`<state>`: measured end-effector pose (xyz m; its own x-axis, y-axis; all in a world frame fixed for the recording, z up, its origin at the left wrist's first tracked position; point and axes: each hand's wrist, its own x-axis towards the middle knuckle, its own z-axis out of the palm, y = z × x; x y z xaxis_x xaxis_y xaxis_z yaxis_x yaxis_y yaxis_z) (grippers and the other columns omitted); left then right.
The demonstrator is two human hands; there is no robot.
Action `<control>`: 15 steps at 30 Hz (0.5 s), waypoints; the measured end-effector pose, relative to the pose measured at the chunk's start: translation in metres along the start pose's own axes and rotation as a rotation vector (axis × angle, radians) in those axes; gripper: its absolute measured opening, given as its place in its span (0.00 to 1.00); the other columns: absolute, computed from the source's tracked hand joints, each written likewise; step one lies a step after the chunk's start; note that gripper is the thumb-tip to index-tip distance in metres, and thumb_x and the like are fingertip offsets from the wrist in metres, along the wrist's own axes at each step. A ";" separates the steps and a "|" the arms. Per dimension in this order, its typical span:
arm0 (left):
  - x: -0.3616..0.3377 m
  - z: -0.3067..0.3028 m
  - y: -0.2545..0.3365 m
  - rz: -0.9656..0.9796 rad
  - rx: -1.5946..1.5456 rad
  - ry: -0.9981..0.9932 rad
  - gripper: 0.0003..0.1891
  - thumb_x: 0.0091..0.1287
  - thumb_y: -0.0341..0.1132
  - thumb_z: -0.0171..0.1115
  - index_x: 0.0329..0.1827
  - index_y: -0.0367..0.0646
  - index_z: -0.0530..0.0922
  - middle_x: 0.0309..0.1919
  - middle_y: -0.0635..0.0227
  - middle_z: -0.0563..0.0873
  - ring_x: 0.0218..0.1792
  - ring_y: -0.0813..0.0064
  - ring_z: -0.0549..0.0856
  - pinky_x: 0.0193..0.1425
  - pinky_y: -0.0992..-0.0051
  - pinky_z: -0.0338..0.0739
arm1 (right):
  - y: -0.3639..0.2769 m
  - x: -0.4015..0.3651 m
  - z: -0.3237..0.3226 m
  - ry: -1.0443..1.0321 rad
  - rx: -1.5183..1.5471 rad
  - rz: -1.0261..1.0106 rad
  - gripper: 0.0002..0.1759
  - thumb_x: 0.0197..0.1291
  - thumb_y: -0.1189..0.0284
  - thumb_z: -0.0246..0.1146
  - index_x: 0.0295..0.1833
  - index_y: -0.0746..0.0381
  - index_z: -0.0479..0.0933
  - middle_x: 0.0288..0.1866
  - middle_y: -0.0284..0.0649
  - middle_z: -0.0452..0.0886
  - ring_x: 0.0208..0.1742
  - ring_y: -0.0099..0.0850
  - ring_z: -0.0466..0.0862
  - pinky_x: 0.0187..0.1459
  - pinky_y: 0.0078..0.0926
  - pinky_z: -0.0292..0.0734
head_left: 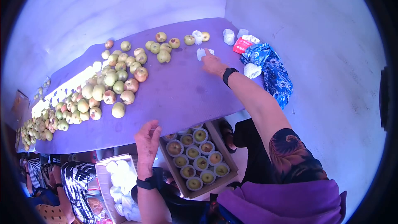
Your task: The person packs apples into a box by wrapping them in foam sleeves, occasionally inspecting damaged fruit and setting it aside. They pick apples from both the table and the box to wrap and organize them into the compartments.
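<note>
On the purple table [178, 95], my right hand [213, 64] reaches to a white foam net [202, 54], its fingertips at the net's edge. Whether the fingers grip it is too small to tell. My left hand [148, 141] is raised at the table's front edge, fingers curled and apart, with nothing seen in it. Below the edge stands a cardboard box [231, 161] of apples [192, 152] in foam nets. Many loose apples [110, 79] lie on the left half of the table.
A blue patterned cloth [273, 70], a red packet [241, 45] and more foam nets [252, 71] lie at the table's right end. A box of white foam nets [122, 178] stands lower left. Beside it sits another person in striped clothing [78, 186].
</note>
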<state>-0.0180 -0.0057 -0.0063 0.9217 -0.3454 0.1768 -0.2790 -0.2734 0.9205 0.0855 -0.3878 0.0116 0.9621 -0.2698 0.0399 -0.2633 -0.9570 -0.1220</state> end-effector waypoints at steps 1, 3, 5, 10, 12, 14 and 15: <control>0.000 0.001 0.000 0.009 0.010 0.010 0.12 0.65 0.30 0.62 0.50 0.36 0.81 0.32 0.70 0.84 0.34 0.81 0.82 0.40 0.78 0.77 | 0.005 0.004 0.003 0.001 -0.001 -0.011 0.22 0.54 0.71 0.63 0.55 0.67 0.76 0.74 0.56 0.57 0.62 0.48 0.76 0.61 0.42 0.73; -0.001 0.001 0.005 0.022 0.048 0.011 0.12 0.65 0.30 0.62 0.49 0.35 0.81 0.32 0.69 0.84 0.33 0.81 0.81 0.41 0.78 0.77 | 0.013 0.013 0.010 -0.009 0.064 -0.024 0.21 0.54 0.70 0.62 0.54 0.69 0.77 0.71 0.56 0.61 0.62 0.48 0.76 0.62 0.40 0.72; -0.001 0.000 0.006 0.032 0.089 0.004 0.12 0.65 0.30 0.63 0.49 0.35 0.81 0.32 0.69 0.84 0.33 0.81 0.81 0.41 0.78 0.77 | 0.017 0.015 0.012 0.014 0.151 0.002 0.21 0.54 0.70 0.63 0.53 0.70 0.77 0.67 0.57 0.66 0.62 0.49 0.75 0.62 0.39 0.71; -0.003 0.000 0.006 0.049 0.155 0.030 0.12 0.65 0.30 0.62 0.50 0.36 0.80 0.33 0.64 0.85 0.34 0.76 0.83 0.42 0.76 0.78 | -0.001 0.012 0.003 0.179 0.336 -0.119 0.19 0.54 0.71 0.64 0.50 0.71 0.78 0.47 0.52 0.81 0.52 0.44 0.82 0.51 0.37 0.79; -0.002 0.002 0.011 0.043 0.140 0.069 0.12 0.65 0.30 0.62 0.50 0.37 0.80 0.34 0.63 0.85 0.35 0.75 0.83 0.42 0.75 0.79 | -0.023 -0.004 -0.018 -0.175 1.029 -0.078 0.16 0.55 0.70 0.65 0.47 0.68 0.79 0.36 0.42 0.81 0.37 0.32 0.84 0.35 0.29 0.81; 0.001 0.004 0.009 0.074 0.166 0.110 0.16 0.65 0.30 0.62 0.55 0.37 0.78 0.40 0.59 0.84 0.38 0.71 0.85 0.43 0.72 0.80 | -0.050 -0.023 -0.032 -0.288 1.102 -0.141 0.13 0.57 0.72 0.65 0.45 0.67 0.78 0.34 0.38 0.80 0.32 0.26 0.81 0.29 0.24 0.78; 0.003 0.005 0.006 0.052 0.175 0.125 0.16 0.65 0.30 0.62 0.55 0.37 0.78 0.40 0.59 0.84 0.38 0.71 0.85 0.43 0.72 0.80 | -0.063 -0.034 -0.036 -0.379 1.170 -0.193 0.09 0.58 0.74 0.65 0.43 0.65 0.77 0.32 0.34 0.78 0.26 0.19 0.78 0.24 0.19 0.75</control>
<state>-0.0183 -0.0127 -0.0020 0.9280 -0.2520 0.2744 -0.3596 -0.4131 0.8367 0.0668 -0.3218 0.0538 0.9890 0.0986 -0.1099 -0.0817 -0.2550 -0.9635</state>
